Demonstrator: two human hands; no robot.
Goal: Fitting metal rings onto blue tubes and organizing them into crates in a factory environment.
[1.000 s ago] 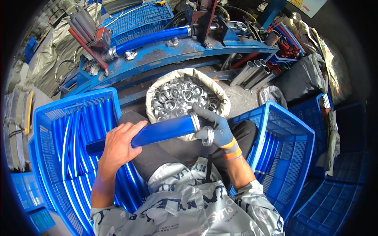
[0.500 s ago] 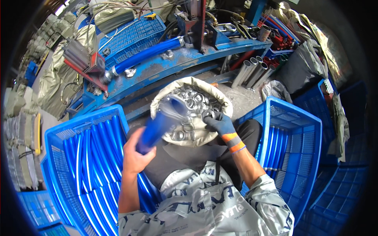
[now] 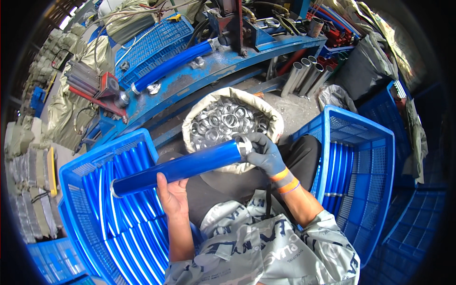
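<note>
A long blue tube (image 3: 180, 167) lies across my lap, slanting up to the right. My bare left hand (image 3: 174, 194) grips it from below, near its middle. A metal ring (image 3: 245, 145) sits at the tube's right end, with the gloved fingers of my right hand (image 3: 267, 154) closed round it. How far the ring is seated is hidden by the fingers. Another metal ring (image 3: 113, 188) caps the left end. Just beyond the tube, a cream cloth sack (image 3: 276, 114) is filled with loose metal rings (image 3: 231, 120).
On my left, a blue crate (image 3: 66, 185) holds many blue tubes; on my right, another crate (image 3: 387, 156) holds several. Ahead, a blue metal bench (image 3: 173, 97) carries another blue tube (image 3: 173, 67) between machine parts. Bare metal pipes (image 3: 308, 76) stand beyond the sack.
The tube has swung from pointing away to lying crosswise. My right hand has come out of the sack to its right end. On the bench, the left machine head now stands apart from the tube there.
</note>
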